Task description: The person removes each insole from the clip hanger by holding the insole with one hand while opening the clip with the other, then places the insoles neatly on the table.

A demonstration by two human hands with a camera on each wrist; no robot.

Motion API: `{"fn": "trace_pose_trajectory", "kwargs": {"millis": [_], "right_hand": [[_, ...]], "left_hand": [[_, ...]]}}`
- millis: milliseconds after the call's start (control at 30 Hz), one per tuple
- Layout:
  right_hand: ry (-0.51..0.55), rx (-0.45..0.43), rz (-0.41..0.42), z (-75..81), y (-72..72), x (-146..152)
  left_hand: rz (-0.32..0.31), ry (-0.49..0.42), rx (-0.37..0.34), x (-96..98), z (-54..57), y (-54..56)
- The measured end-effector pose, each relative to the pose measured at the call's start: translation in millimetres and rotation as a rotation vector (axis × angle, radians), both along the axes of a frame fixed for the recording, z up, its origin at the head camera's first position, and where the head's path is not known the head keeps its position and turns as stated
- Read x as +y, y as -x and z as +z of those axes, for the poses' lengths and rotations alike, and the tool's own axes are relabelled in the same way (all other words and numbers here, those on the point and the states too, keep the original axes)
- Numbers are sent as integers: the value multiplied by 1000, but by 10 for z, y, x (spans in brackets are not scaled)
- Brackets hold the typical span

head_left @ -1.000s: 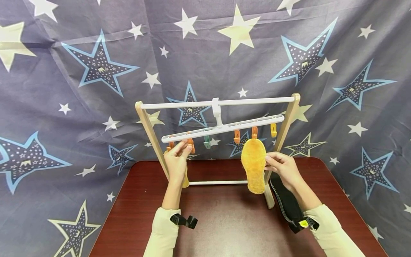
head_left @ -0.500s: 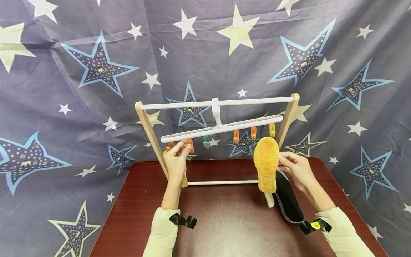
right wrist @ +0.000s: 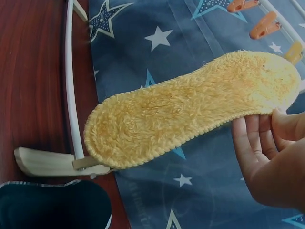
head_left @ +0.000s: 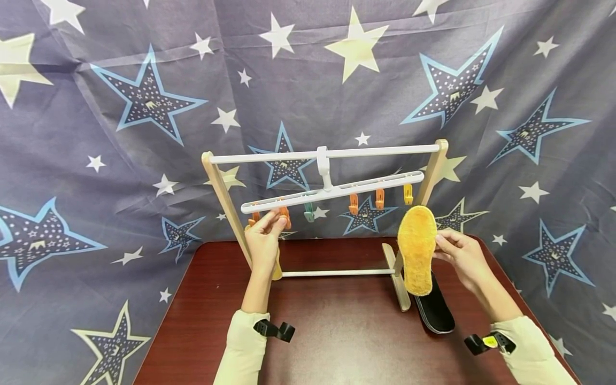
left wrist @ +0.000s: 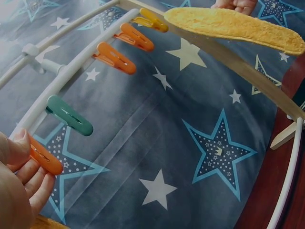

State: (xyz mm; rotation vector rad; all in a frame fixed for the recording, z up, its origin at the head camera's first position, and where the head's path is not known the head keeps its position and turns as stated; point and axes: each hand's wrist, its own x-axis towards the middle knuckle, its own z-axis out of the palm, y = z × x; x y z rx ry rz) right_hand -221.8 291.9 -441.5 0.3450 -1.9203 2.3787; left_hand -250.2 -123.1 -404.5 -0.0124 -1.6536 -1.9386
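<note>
My right hand [head_left: 464,259] pinches the edge of a fuzzy yellow insole [head_left: 416,251], held upright in the air with its wide end up. Just above that end, a yellow clip [head_left: 408,194] hangs from the white hanger [head_left: 370,186]; the two look apart in the head view. At the hanger's lower left part, my left hand [head_left: 263,243] grips an orange clip [left wrist: 46,156] between thumb and fingers. Behind this hand another yellow insole [head_left: 277,268] hangs, mostly hidden. A green clip [left wrist: 70,116] and two orange clips hang along the hanger with nothing in them.
The hanger tilts, right end higher, from the top bar [head_left: 269,158] of a wooden-legged rack. A black insole [head_left: 439,313] lies on the red-brown table [head_left: 332,337] by the rack's right foot [head_left: 398,283]. A star-patterned cloth [head_left: 308,96] covers the background.
My right hand has moved the yellow insole to the right, from below the right orange clip to below the yellow clip. My left hand stays on its clip.
</note>
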Motion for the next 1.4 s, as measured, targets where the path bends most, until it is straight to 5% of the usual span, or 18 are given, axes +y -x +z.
{"fn": "trace_pose_trajectory", "kwargs": {"millis": [667, 1400], "right_hand": [[40, -190, -47, -59, -71, 362], [-208, -362, -7, -273, -58, 430]], "left_hand": [[-28, -36, 10, 9, -31, 20], [-29, -21, 0, 10, -31, 8]]}}
